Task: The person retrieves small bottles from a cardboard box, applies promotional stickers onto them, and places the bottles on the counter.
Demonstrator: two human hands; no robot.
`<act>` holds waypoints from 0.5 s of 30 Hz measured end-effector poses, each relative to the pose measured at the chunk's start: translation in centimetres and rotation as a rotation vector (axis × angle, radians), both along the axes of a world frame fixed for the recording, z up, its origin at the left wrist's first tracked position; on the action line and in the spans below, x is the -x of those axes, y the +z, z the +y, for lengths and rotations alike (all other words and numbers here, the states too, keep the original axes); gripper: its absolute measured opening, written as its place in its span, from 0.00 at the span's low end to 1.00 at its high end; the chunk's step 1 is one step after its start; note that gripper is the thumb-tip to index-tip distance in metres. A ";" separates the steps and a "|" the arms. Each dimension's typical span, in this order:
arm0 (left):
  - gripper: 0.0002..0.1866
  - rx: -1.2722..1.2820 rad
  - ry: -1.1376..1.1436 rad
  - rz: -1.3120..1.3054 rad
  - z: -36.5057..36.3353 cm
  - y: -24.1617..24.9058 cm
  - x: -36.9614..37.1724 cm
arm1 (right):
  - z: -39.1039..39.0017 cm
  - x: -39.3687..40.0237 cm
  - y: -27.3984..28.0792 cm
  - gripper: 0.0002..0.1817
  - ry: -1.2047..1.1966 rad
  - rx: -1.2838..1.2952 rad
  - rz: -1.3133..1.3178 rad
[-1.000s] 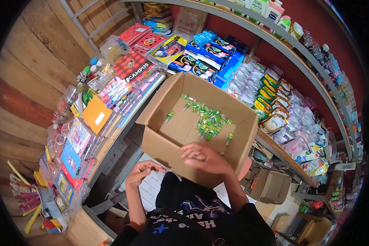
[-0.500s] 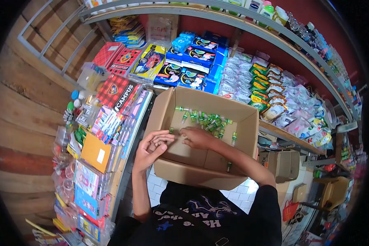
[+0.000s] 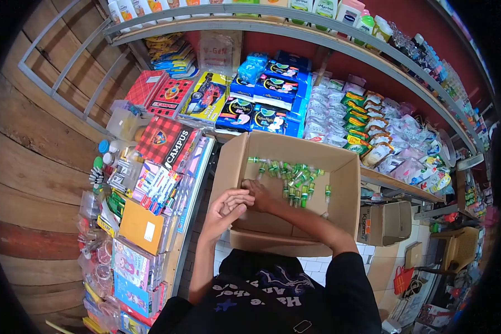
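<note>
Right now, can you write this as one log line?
left hand: loosely curled, by left side of box | right hand: inside box, grip hidden | green bottles: loose in box

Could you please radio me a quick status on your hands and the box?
Right hand inside cardboard box, grasp hidden. Left hand close beside it, loosely curled. Small green bottles loose inside; nothing seen covering the main cluster.

Fairly bright, even indoor light; fisheye distortion bends the long grey metal-edged shelf (image 3: 250, 25) into an arc, with blackened corners. At the brown cardboard box's (image 3: 273, 243) left edge, the right hand (image 3: 259, 197) looks darker, slightly blurred.
</note>
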State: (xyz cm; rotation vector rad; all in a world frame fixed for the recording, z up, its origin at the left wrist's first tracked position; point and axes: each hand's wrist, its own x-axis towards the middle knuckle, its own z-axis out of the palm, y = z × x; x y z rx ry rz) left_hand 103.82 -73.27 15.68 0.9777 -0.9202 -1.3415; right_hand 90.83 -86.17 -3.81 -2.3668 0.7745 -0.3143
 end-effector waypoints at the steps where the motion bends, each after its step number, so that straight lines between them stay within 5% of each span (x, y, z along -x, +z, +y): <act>1: 0.19 0.004 -0.002 -0.004 0.0 -0.1 0.0 | 0.1 -0.1 -0.4 0.44 -0.016 0.010 -0.014; 5: 0.19 -0.003 0.022 0.013 -0.2 -0.5 -0.1 | -0.6 -0.1 -2.5 0.33 0.016 0.076 -0.139; 11: 0.18 -0.021 0.028 -0.002 -0.4 -0.2 0.3 | -1.7 1.7 0.4 0.34 -0.080 -0.147 -0.060; 15: 0.17 -0.037 0.035 -0.047 -0.6 0.3 0.8 | -1.9 2.7 4.9 0.30 -0.289 -0.976 -0.180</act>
